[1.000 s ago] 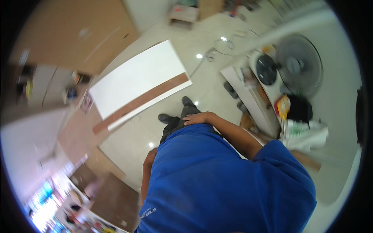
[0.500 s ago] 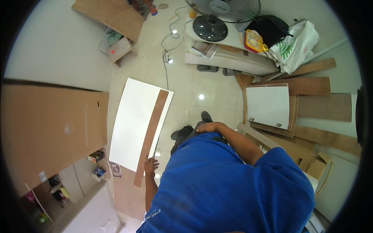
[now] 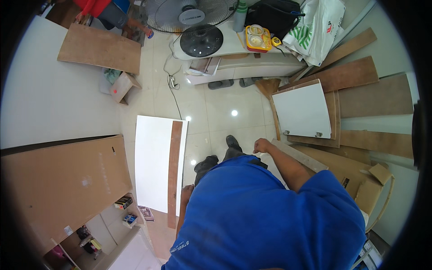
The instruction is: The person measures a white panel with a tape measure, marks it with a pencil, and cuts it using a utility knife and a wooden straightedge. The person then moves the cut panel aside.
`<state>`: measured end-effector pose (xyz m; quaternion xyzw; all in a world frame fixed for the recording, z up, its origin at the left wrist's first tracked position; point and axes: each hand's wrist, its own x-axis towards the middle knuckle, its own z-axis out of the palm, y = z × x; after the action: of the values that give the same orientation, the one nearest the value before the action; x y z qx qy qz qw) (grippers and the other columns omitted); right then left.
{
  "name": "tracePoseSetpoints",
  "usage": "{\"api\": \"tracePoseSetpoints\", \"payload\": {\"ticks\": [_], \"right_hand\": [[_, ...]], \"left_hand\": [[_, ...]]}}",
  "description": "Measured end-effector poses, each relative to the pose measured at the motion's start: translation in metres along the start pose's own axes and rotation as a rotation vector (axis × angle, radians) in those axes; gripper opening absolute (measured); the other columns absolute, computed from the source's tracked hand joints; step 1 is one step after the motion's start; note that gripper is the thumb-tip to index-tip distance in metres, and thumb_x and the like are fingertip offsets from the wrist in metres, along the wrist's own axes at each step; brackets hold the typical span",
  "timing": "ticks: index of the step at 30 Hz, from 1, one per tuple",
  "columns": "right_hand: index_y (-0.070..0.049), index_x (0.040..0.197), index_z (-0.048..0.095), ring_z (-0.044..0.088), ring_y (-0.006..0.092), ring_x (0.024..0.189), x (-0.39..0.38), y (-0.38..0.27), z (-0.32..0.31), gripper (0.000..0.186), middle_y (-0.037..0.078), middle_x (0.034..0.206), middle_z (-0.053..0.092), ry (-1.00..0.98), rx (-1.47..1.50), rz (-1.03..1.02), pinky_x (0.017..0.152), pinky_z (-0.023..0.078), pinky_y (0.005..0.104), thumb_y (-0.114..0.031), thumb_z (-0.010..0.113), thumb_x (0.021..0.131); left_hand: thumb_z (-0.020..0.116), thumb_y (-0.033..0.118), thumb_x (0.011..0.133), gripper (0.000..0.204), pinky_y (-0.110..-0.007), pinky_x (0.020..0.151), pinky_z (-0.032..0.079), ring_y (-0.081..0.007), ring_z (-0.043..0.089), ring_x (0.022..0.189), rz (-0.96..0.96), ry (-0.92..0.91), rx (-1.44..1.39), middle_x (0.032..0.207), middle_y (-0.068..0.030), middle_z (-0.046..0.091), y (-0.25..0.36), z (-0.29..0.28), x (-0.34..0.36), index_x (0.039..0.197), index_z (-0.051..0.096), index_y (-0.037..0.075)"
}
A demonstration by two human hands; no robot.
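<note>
From far away, I look down past a blue shirt [image 3: 270, 207]. The left hand [image 3: 187, 192] is partly hidden by it, so I cannot tell how its fingers are. It is just beside the white panel [image 3: 150, 164], which lies on the floor with a long brown wood strip [image 3: 174, 166] on top. The right hand [image 3: 262, 145] is in front of the body, fingers curled together, near a pale board [image 3: 299, 155]. Farther off I see a black fan [image 3: 193, 18] and someone's red sleeve [image 3: 92, 6].
</note>
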<state>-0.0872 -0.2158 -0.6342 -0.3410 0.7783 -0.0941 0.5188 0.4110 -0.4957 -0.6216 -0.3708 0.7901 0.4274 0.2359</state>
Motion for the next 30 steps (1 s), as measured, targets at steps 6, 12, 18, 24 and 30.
{"api": "tracePoseSetpoints", "payload": {"ticks": [6, 12, 18, 24, 30], "right_hand": [[-0.006, 0.096, 0.079, 0.071, 0.0330, 0.094, -0.002, 0.063, -0.011, 0.033, 0.017, 0.100, 0.075, 0.361, 0.201, 0.120, 0.088, 0.055, 0.0427, -0.037, 0.068, 0.089], [-0.004, 0.099, 0.078, 0.069, 0.0313, 0.089, -0.024, 0.061, 0.030, 0.034, 0.016, 0.097, 0.074, 0.432, 0.600, 0.186, 0.084, 0.054, 0.0418, -0.034, 0.065, 0.090], [-0.004, 0.088, 0.075, 0.068, 0.0391, 0.100, -0.043, 0.083, 0.099, 0.036, 0.020, 0.106, 0.073, 0.234, -0.176, 0.006, 0.090, 0.053, 0.0485, -0.037, 0.062, 0.089], [-0.003, 0.111, 0.073, 0.072, 0.0219, 0.081, -0.103, 0.089, 0.108, 0.025, 0.014, 0.099, 0.075, 0.396, 0.554, 0.416, 0.071, 0.059, 0.0372, -0.020, 0.063, 0.094], [-0.001, 0.100, 0.073, 0.072, 0.0191, 0.077, -0.121, 0.055, 0.053, 0.020, 0.012, 0.088, 0.074, 0.802, 0.900, 0.264, 0.071, 0.058, 0.0359, -0.016, 0.061, 0.095]], "left_hand": [[0.043, 0.035, 0.108, 0.053, -0.042, 0.106, 0.047, -0.0345, 0.062, 0.122, 0.151, -0.137, 0.120, 0.136, -0.0231, 0.062, 0.009, -0.007, 0.045, 0.143, 0.051, -0.004], [0.041, 0.036, 0.109, 0.055, -0.041, 0.114, 0.041, -0.0376, 0.055, 0.131, 0.071, -0.232, -0.051, 0.143, -0.0266, 0.056, 0.105, -0.061, 0.090, 0.146, 0.048, -0.004], [0.038, 0.037, 0.109, 0.056, -0.041, 0.119, 0.037, -0.0406, 0.052, 0.136, 0.316, -0.396, 0.016, 0.146, -0.0298, 0.053, 0.149, -0.081, 0.147, 0.147, 0.048, -0.004], [0.041, 0.037, 0.109, 0.050, -0.040, 0.080, 0.060, -0.0343, 0.073, 0.094, 0.394, -0.630, 0.443, 0.114, -0.0261, 0.070, 0.163, -0.087, 0.247, 0.128, 0.063, -0.004], [0.061, 0.039, 0.100, 0.041, -0.038, 0.061, 0.057, -0.0234, 0.072, 0.072, 0.357, -0.462, 0.216, 0.087, -0.0139, 0.071, 0.175, -0.104, 0.268, 0.112, 0.068, 0.001]]}}
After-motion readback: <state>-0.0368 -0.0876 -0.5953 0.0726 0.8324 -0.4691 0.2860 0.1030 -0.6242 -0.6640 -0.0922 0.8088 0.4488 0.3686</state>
